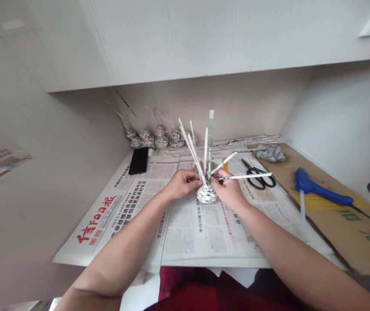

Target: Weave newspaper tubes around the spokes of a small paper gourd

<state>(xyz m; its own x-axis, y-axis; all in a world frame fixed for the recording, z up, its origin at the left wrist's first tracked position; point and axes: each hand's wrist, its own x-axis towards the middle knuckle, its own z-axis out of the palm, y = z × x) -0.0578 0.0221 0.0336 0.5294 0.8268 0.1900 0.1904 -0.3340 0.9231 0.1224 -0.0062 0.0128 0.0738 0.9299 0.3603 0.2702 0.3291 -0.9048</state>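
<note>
The left hand (pixel 183 183) pinches the neck of a small woven paper ball (pixel 207 195); the right hand (pixel 227 187) holds paper sticks (pixel 252 176) poking from its top. The ball is over newspaper (pixel 185 237), left of black scissors (pixel 252 169).

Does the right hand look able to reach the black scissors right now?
Probably yes: the scissors lie near the right hand; in this view only a paper stick crosses them, though that hand is busy at the woven ball.
</note>
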